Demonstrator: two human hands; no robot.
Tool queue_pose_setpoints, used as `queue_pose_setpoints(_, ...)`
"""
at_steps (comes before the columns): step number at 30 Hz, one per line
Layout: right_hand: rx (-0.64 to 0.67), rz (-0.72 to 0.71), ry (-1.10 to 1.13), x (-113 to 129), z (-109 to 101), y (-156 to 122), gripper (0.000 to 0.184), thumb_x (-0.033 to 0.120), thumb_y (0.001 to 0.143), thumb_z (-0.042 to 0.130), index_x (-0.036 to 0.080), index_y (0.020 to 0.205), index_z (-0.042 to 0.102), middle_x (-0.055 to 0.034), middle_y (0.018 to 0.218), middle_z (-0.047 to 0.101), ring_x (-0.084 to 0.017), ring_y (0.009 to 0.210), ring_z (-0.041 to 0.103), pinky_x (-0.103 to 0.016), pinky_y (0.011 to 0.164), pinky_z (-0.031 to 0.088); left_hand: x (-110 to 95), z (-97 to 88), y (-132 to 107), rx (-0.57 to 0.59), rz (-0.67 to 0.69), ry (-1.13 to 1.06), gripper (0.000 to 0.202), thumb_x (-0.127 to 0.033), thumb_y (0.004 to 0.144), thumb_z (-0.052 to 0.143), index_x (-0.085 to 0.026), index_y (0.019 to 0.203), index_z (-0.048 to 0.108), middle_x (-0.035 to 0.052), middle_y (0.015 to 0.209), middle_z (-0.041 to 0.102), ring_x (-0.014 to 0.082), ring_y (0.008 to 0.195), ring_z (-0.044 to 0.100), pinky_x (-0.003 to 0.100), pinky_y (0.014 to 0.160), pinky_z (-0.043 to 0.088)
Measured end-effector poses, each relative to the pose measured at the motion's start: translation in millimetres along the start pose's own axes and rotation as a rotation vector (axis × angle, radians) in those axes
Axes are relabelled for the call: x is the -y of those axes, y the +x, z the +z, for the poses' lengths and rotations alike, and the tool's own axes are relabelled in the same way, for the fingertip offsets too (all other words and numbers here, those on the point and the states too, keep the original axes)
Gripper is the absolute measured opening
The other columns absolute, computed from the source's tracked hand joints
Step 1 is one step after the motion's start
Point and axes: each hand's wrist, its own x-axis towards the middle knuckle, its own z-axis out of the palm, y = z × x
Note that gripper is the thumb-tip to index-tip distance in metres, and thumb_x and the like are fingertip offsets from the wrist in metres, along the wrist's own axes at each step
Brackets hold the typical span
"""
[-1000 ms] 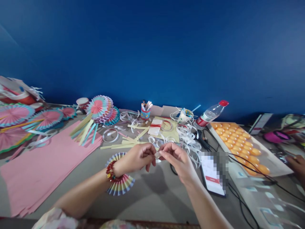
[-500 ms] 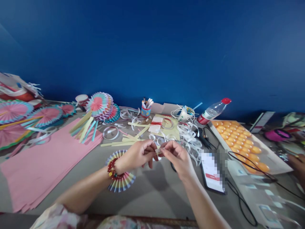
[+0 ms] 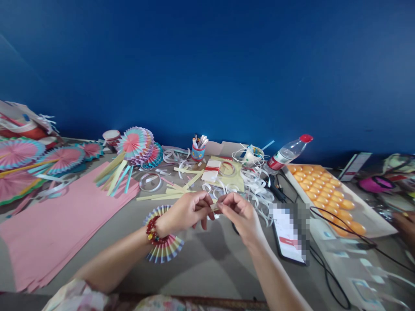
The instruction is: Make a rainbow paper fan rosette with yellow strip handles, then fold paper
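Note:
My left hand (image 3: 186, 212) and my right hand (image 3: 240, 216) meet above the grey table (image 3: 207, 259), both pinching one small pale strip of paper or tape (image 3: 214, 207) between thumb and fingers. A red bead bracelet (image 3: 151, 232) circles my left wrist. Under that wrist lies a small striped paper fan (image 3: 164, 249), partly hidden by my arm. Yellow paper strips (image 3: 168, 193) and curled white paper strips (image 3: 256, 183) lie just beyond my hands.
Pink paper sheets (image 3: 55, 224) cover the left. Folded fans (image 3: 138, 147) stand behind them. A pen cup (image 3: 197, 151), a water bottle (image 3: 288, 152), a tray of orange pieces (image 3: 324, 190), a phone (image 3: 288, 235) and black cables (image 3: 337, 242) sit right. Another person's hand (image 3: 405, 224) shows at the far right.
My hands have stayed together on the strip, the fingers shifting only slightly. The view has bobbed a little.

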Motion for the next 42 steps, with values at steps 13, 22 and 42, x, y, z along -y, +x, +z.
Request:
queue_pose_setpoints(13, 0.01, -0.02, -0.038, -3.0, -1.4, 0.2, 0.029, 0.038, 0.075, 0.076, 0.019, 0.068, 0.056, -0.0014, 0.08, 0.065, -0.013, 0.064, 0.056, -0.025, 0.058, 0.041, -4.0, 0.9, -0.1, -0.005, -0.019, 0.011, 0.007, -0.024, 0.087, 0.052, -0.018, 0.089, 0.053, 0.0051, 0.083, 0.073, 0.0103, 0.053, 0.066, 0.014, 0.039, 0.039)
queue_pose_setpoints(22, -0.002, -0.019, -0.048, -2.0, -0.2, -0.2, 0.027, 0.037, 0.073, 0.076, 0.02, 0.067, 0.055, -0.0014, 0.079, 0.065, -0.012, 0.061, 0.054, -0.025, 0.056, 0.037, -4.0, 0.4, -0.5, -0.002, -0.022, 0.004, 0.003, -0.02, 0.086, 0.05, -0.018, 0.089, 0.052, 0.0047, 0.084, 0.073, 0.0098, 0.053, 0.065, 0.014, 0.039, 0.039)
queue_pose_setpoints(42, -0.009, -0.026, -0.037, 0.5, 0.5, -0.4, 0.029, 0.037, 0.072, 0.077, 0.019, 0.066, 0.055, -0.0017, 0.08, 0.065, -0.011, 0.06, 0.052, -0.024, 0.054, 0.037, -1.9, -0.7, -0.2, 0.009, -0.009, 0.013, 0.006, -0.024, 0.089, 0.052, -0.018, 0.089, 0.052, 0.005, 0.084, 0.073, 0.0103, 0.054, 0.065, 0.014, 0.04, 0.038)
